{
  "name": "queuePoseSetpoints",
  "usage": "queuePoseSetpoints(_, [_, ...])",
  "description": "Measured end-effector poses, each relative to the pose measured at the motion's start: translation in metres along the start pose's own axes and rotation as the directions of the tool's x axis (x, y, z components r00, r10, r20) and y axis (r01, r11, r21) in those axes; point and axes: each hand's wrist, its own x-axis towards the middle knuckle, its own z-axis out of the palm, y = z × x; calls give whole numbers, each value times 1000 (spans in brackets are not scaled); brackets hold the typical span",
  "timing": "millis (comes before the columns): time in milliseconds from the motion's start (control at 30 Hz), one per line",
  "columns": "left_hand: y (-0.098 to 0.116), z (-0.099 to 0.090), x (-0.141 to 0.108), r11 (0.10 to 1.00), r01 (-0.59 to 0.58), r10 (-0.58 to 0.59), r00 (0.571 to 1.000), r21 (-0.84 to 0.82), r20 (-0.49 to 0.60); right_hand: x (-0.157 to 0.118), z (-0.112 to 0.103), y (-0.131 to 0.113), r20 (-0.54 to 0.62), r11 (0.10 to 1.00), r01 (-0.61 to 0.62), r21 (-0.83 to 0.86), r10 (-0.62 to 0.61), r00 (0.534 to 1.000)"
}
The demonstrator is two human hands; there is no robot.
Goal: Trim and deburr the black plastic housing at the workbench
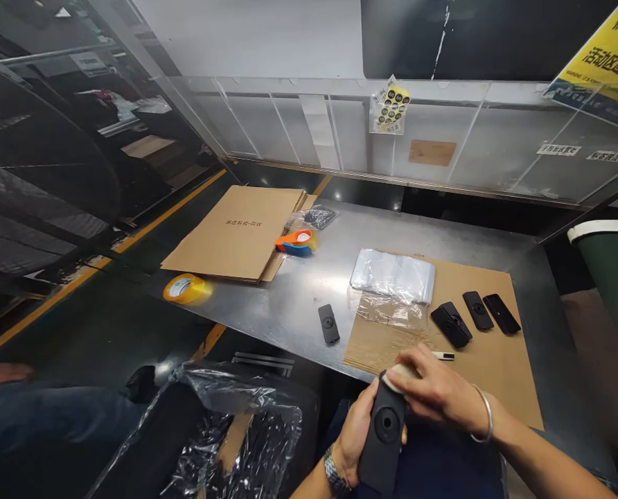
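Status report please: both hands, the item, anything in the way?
Left hand grips black device. Right hand presses white pad on its top. Nothing blocking.

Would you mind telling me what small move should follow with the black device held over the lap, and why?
Probably finish rubbing its top end. The left hand grips the black device upright, while the right hand presses a pale pad on its top edge. Then it could likely join the three similar devices lying on the cardboard sheet.
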Motion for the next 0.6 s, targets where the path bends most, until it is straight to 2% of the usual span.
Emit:
queuePoseSetpoints(67, [9,-1,1,996,-42,43,999,-74,14,-3,0,6,-75,997,-73,25,75,994])
queuePoseSetpoints(133, [19,-1,3,973,-116,117,993,-197,-9,-3,2,3,-127,993,-96,62,103,986])
queuePoseSetpoints(200, [29,1,6,929,-163,159,987,-332,-40,3,6,-9,-110,992,-68,103,79,991])
queuePoseSetpoints(267, [36,1,9,879,-200,181,980,-433,-85,10,12,-23,-45,991,-12,133,19,999])
queuePoseSetpoints(333, [42,1,11,852,-259,209,965,-455,-158,14,19,-31,2,991,16,130,-16,1000])
queuePoseSetpoints(400, [45,0,11,851,-298,218,950,-433,-226,14,23,-31,23,993,-3,115,0,1000])
queuePoseSetpoints(500, [49,2,12,864,-290,204,949,-411,-241,14,26,-24,38,994,-39,103,36,999])
queuePoseSetpoints(600, [52,9,14,811,-369,279,926,-455,-255,19,28,-20,17,997,6,77,-8,1000])
